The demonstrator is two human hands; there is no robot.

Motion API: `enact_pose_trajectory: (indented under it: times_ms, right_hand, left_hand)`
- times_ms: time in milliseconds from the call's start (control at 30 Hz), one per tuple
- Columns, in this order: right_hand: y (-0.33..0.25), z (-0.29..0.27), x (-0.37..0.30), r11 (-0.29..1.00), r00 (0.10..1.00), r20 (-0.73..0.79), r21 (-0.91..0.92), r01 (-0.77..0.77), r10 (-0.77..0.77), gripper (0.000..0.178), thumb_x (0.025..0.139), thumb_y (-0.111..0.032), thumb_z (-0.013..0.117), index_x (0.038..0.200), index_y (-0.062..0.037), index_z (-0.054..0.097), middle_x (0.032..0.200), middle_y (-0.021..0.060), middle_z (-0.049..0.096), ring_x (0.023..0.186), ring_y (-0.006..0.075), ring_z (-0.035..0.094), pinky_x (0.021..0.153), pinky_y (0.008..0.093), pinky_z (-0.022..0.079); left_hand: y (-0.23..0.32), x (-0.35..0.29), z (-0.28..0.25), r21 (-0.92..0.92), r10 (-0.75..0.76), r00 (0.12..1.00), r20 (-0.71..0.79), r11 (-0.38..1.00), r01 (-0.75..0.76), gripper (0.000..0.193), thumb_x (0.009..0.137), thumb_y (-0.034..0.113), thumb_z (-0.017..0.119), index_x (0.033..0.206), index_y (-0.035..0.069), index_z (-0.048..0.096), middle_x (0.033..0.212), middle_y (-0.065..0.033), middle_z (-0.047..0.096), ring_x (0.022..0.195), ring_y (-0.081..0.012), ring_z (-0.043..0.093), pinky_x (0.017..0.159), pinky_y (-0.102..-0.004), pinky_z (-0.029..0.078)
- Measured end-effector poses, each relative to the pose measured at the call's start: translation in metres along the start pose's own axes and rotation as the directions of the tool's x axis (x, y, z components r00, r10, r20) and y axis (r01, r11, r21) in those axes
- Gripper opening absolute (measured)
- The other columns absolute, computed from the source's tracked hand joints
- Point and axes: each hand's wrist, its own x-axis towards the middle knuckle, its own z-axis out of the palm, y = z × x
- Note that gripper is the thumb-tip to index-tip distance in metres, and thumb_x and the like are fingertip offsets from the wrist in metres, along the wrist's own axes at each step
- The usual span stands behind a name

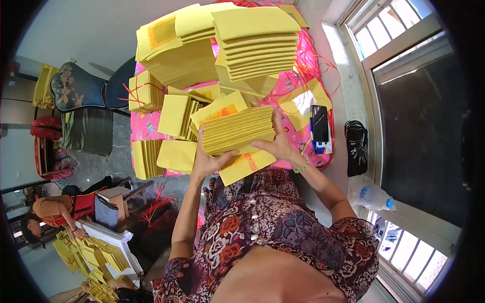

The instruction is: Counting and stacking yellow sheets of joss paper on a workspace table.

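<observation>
Between my two hands is a thick stack of folded yellow paper (238, 130), its layered folded edges facing up. My left hand (209, 159) grips the stack's left end, thumb along the near side. At the other end my right hand (279, 143) closes on it, thumb on the near side and fingers on the right edge. Beneath the stack, toward me, a yellow sheet with an orange printed patch (238, 172) sticks out over the table's near edge. Another orange-printed yellow sheet (216, 112) lies just beyond the stack.
Tall piles of yellow paper (257, 45) fill the far side of the pink patterned table (146, 121). A bundle tied with red string (145, 91) stands left. Right are a dark phone (320, 123) and red strings. A person (53, 209) handles yellow paper at lower left.
</observation>
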Motion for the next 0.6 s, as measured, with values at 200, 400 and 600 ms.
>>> enact_pose_trajectory:
  times_ms: [200,400,600]
  right_hand:
    - [-0.037,-0.019,0.02,0.999,1.0,0.019,-0.045,0.005,-0.005,0.087,0.074,-0.025,0.087,0.139,-0.0007,0.033,0.129,0.0121,0.049,0.128,0.0245,0.045,0.109,0.0375,0.036]
    - [-0.084,-0.036,0.035,0.848,0.923,0.114,0.366,-0.383,0.368,0.075,0.084,-0.026,0.079,0.138,0.0008,0.036,0.131,0.0173,0.053,0.121,0.0224,0.053,0.106,0.0378,0.04]
    - [-0.076,-0.03,0.007,0.575,0.699,0.313,0.406,-0.71,0.642,0.062,0.091,-0.033,0.071,0.138,-0.002,0.044,0.123,0.0112,0.061,0.109,0.0207,0.063,0.093,0.0366,0.052]
  left_hand:
    - [0.033,0.015,-0.011,0.016,-0.026,0.999,0.037,1.0,0.025,0.082,0.07,0.018,0.088,0.135,-0.002,0.042,0.127,-0.0132,0.054,0.117,-0.0247,0.057,0.102,-0.0372,0.045]
    - [0.1,0.056,-0.052,-0.132,-0.327,0.914,0.239,0.922,0.364,0.088,0.072,0.03,0.089,0.14,-0.004,0.044,0.128,-0.0168,0.06,0.117,-0.0259,0.059,0.103,-0.0379,0.045]
    - [0.09,0.098,-0.072,0.047,-0.496,0.737,0.459,0.842,0.538,0.101,0.072,0.041,0.088,0.144,-0.009,0.037,0.139,-0.0197,0.053,0.131,-0.0267,0.05,0.112,-0.0371,0.036]
